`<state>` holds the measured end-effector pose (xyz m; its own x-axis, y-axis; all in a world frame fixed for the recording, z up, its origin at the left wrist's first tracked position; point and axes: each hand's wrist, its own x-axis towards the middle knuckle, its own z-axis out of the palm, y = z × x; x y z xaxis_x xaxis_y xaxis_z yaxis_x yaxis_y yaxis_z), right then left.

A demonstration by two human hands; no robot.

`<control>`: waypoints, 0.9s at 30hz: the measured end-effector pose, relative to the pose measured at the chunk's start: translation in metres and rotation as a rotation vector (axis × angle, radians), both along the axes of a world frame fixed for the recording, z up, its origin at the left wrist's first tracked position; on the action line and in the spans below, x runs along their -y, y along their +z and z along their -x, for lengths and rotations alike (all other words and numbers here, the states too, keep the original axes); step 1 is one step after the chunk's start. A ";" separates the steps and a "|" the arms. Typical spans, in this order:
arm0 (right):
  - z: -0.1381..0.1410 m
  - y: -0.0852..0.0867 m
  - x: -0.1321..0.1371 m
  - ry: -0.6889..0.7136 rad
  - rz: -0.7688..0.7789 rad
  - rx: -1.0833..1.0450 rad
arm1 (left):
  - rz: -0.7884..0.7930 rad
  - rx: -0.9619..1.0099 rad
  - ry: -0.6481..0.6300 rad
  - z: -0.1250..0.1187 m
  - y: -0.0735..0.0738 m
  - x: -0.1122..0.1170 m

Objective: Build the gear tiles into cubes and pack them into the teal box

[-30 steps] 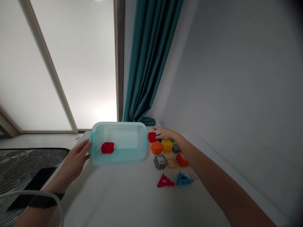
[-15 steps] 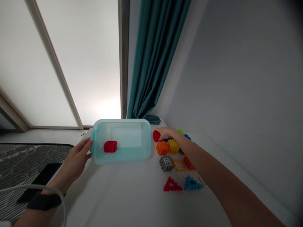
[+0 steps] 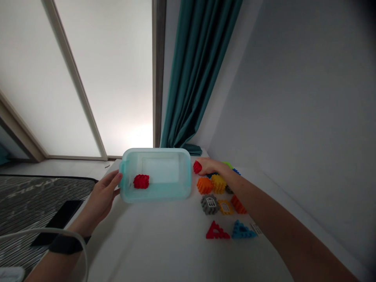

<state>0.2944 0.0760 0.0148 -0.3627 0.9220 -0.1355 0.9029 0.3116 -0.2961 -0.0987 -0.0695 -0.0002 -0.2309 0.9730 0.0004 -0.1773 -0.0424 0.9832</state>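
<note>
Now that your right hand [image 3: 211, 167] has closed in, its fingertips pinch a red gear-edged block [image 3: 197, 167] that lay loose a moment ago, just right of the pale teal plastic tub [image 3: 155, 150]. A second red block [image 3: 141, 181] sits inside the tub, near its left end. Your left hand [image 3: 101, 196], fingers open, rests against the tub's left end. Beneath your right wrist, an orange block [image 3: 205, 185], a yellow block [image 3: 218, 184], a grey window block [image 3: 209, 204], a red triangular block [image 3: 216, 231], and a blue triangular block [image 3: 243, 230] lie on the white tabletop [image 3: 152, 243].
</note>
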 end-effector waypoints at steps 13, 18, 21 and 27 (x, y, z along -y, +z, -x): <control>0.023 0.097 0.103 0.227 0.048 -0.231 | -0.048 0.015 -0.006 -0.006 0.002 0.003; 0.082 0.096 0.142 0.379 0.033 -0.264 | -0.066 -0.002 -0.021 -0.006 -0.001 0.002; 0.118 0.072 0.133 0.479 -0.036 -0.237 | -0.061 -0.012 -0.027 -0.006 -0.003 0.002; 0.157 0.015 0.077 0.371 -0.136 -0.024 | -0.072 0.000 -0.051 -0.007 -0.004 0.004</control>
<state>0.1375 -0.0006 0.0295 -0.6765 0.7364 -0.0083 0.7145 0.6536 -0.2494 -0.0922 -0.0735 -0.0038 -0.1808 0.9810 0.0709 -0.1809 -0.1040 0.9780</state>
